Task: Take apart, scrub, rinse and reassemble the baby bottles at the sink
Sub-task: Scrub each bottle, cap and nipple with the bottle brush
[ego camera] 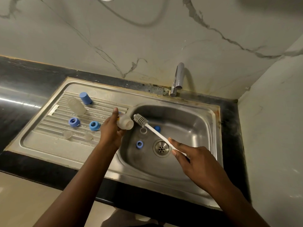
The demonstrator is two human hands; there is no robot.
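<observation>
My left hand (111, 132) is gripping a bottle (126, 123) over the sink's (201, 118) left edge, its mouth facing the brush (141, 120). My right hand's (196, 161) fingers (178, 145) are pinching the brush handle. A second bottle (76, 106) is lying on the drainboard (49, 140).

Bottle (126, 122) gripped by the left hand (111, 131): translucent, frosted plastic. Brush (154, 131) pinched by the right hand (193, 159): smooth white plastic handle; grey, bristled, rubbery-looking head beyond the grip. Sink (188, 122) beneath both grips: brushed metal, satin sheen. Drainboard (49, 138) left of the bottle grip: ribbed metal. Rings (74, 122) on it: matt blue plastic. Tap (177, 77): mirror-polished metal. Counter (24, 82): glossy black stone
</observation>
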